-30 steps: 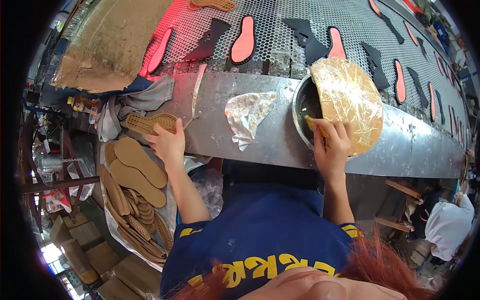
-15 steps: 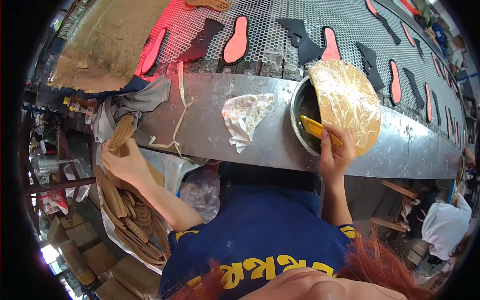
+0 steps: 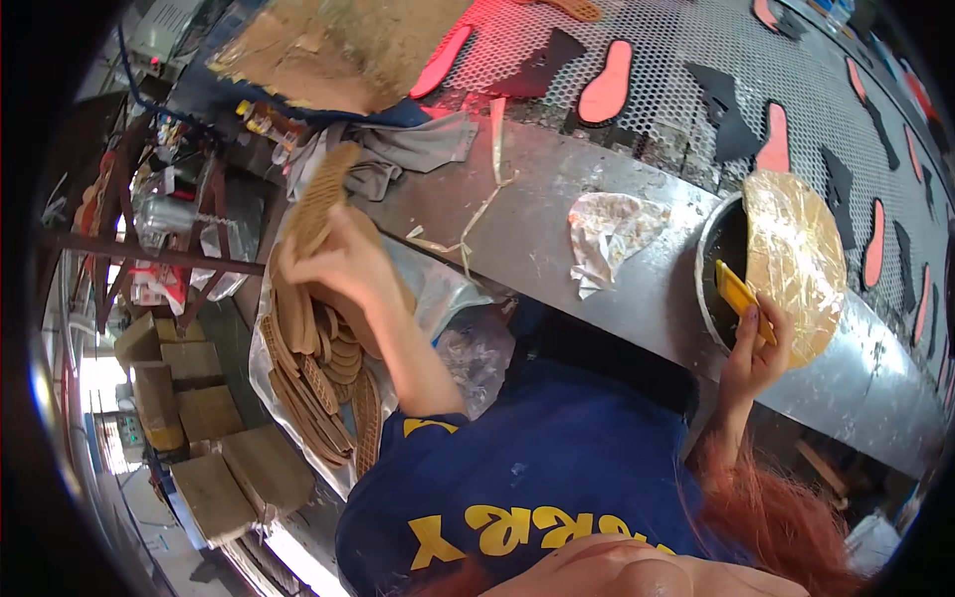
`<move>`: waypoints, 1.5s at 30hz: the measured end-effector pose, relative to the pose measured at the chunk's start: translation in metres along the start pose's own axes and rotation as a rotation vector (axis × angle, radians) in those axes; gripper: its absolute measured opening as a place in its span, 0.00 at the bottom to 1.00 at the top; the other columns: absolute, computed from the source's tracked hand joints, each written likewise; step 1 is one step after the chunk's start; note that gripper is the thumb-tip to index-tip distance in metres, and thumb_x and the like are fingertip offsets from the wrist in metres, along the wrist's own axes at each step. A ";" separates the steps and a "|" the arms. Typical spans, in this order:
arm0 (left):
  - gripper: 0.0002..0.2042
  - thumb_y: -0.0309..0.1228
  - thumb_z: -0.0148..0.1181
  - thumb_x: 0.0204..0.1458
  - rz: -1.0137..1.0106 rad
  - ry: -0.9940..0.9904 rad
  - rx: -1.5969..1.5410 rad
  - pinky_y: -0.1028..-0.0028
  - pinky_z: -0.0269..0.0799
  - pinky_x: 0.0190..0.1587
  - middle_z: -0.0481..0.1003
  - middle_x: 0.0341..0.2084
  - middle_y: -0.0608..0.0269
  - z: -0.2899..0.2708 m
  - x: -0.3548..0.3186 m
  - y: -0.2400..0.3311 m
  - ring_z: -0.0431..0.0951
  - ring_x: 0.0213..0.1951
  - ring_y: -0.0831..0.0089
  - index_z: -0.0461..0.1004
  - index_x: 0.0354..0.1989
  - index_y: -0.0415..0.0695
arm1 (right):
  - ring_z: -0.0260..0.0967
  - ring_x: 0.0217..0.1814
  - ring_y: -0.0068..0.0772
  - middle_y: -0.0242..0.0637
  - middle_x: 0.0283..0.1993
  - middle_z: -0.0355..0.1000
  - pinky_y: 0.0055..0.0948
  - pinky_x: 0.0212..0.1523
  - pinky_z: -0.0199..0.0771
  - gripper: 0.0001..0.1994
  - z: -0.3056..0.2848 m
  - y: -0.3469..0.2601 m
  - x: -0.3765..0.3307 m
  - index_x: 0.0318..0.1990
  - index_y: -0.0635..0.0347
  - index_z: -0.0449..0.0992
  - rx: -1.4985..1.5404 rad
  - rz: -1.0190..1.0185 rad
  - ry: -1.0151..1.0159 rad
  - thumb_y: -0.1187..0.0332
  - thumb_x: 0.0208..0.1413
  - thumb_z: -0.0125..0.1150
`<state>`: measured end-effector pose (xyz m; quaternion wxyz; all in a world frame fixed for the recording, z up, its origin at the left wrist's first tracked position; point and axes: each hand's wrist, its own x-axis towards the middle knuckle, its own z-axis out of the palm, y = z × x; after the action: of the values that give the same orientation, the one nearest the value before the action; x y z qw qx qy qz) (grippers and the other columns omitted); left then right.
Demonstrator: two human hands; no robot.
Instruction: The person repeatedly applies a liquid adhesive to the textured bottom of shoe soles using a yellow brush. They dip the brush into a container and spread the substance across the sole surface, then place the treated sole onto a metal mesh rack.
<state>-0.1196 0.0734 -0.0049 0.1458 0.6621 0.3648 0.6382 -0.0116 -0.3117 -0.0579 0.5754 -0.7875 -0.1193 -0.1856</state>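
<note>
A tan shoe sole point(image 3: 326, 204) with a textured face stands up from the fingers of my left hand point(image 3: 343, 261), which grips its lower end. Below that hand, several more tan soles point(image 3: 313, 398) lie stacked in a clear plastic bag. My right hand point(image 3: 758, 358) is closed on a yellow flat-handled tool point(image 3: 738, 294), perhaps a brush; its working end is out of sight. The tool leans at the mouth of a round metal pot point(image 3: 708, 298), whose contents are dark. A tape-wrapped cardboard cover point(image 3: 796, 264) lies over the pot's right half.
A metal ledge point(image 3: 527, 214) carries stained crumpled paper point(image 3: 609, 239), a tape strip point(image 3: 468, 239) and grey cloth point(image 3: 398, 154). Behind it, a mesh surface point(image 3: 652, 90) holds pink-topped soles point(image 3: 606, 85) and black cut pieces point(image 3: 724, 114). Cardboard boxes point(image 3: 264, 468) stand at lower left.
The view has swung left, so the scene sits farther right. My left hand still grips the sole, now over the bagged soles. My right hand keeps the yellow tool at the pot.
</note>
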 end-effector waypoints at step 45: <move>0.39 0.62 0.22 0.57 -1.323 -1.499 -1.379 0.66 0.77 0.21 0.69 0.38 0.40 -0.016 -0.164 0.103 0.76 0.27 0.58 0.58 0.56 0.35 | 0.68 0.50 0.44 0.55 0.48 0.65 0.38 0.52 0.70 0.17 -0.016 -0.013 0.008 0.43 0.66 0.68 0.230 -0.371 0.237 0.58 0.65 0.41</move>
<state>-0.0911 -0.1122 -0.0559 0.9400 0.3363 0.0412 -0.0408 -0.0121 -0.3235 -0.0391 0.6273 -0.6542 -0.2141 -0.3642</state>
